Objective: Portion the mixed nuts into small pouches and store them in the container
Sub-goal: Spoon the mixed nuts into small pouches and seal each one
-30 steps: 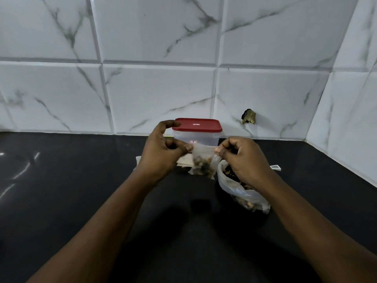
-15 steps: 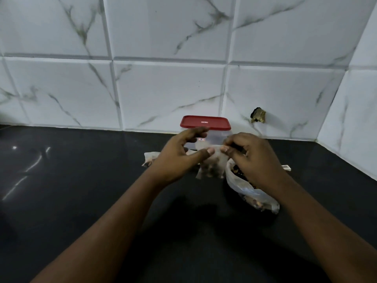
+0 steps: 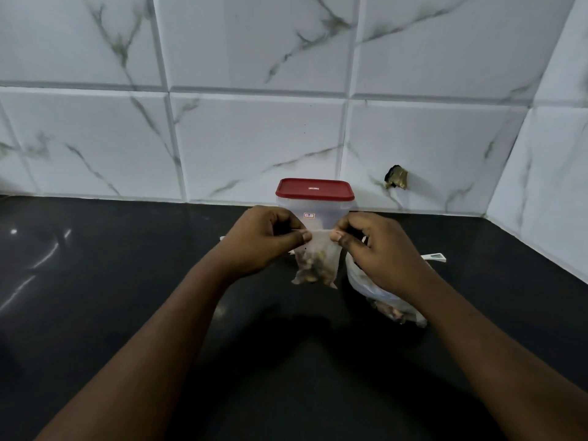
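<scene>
Black countertop [image 3: 95,313], near part and whole left side bare, lots of open room there. Mid: left hand [image 3: 261,240] and right hand [image 3: 378,249] each pinch a top corner of a small clear pouch [image 3: 316,262] with mixed nuts [image 3: 313,268] at its bottom, hanging above the counter. Right of it, under the right wrist, big plastic bag of nuts [image 3: 391,300] lying on the counter; white tag [image 3: 434,257] just beyond. Far: clear container [image 3: 321,211], red lid [image 3: 314,188] on, directly behind the pouch, near the marble-tile wall [image 3: 254,138]. Side wall closes the right.
</scene>
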`<state>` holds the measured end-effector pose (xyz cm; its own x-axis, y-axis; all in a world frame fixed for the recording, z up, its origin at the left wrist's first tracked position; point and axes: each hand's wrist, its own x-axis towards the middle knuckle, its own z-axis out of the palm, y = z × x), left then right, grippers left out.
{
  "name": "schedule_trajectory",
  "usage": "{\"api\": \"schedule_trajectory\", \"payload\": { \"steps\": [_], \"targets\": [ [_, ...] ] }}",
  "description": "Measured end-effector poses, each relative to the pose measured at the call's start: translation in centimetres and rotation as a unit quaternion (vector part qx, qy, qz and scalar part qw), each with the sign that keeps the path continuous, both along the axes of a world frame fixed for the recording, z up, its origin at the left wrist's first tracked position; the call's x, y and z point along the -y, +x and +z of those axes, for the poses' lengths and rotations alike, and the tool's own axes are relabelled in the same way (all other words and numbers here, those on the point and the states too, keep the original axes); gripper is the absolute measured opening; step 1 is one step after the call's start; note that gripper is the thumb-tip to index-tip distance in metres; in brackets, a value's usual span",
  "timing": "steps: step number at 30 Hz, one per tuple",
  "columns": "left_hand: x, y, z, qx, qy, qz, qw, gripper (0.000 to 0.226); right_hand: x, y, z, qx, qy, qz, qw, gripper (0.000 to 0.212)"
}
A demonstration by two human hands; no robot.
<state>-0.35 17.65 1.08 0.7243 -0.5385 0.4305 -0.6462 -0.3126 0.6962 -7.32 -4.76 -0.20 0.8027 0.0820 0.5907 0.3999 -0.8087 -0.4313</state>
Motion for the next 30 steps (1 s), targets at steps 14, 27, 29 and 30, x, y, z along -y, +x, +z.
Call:
{"api": "schedule_trajectory", "payload": {
  "steps": [14,27,29,30],
  "targets": [
    [-9.9,6.1,-0.4,-0.042,-0.046,0.192,0.979,0.004,2.6,-0.4,0.8,0.038,0.086,-0.074,0.993,0.025],
    [-8.5,9.2,-4.2,-0.04,0.02,0.329,0.943,0.045,1.6,0.5,-1.0,-0.058,0.04,-0.056,0.996,0.031],
    [-7.0,8.5,-4.2,0.023,0.08,0.351,0.933,0.051,1.9,0.3,-0.8,-0.044,0.04,-0.074,0.995,0.028],
    [-6.3,7.9,-4.2,0.066,0.109,0.362,0.924,0.047,2.0,0.3,-0.6,-0.034,0.041,-0.079,0.995,0.024]
  ]
}}
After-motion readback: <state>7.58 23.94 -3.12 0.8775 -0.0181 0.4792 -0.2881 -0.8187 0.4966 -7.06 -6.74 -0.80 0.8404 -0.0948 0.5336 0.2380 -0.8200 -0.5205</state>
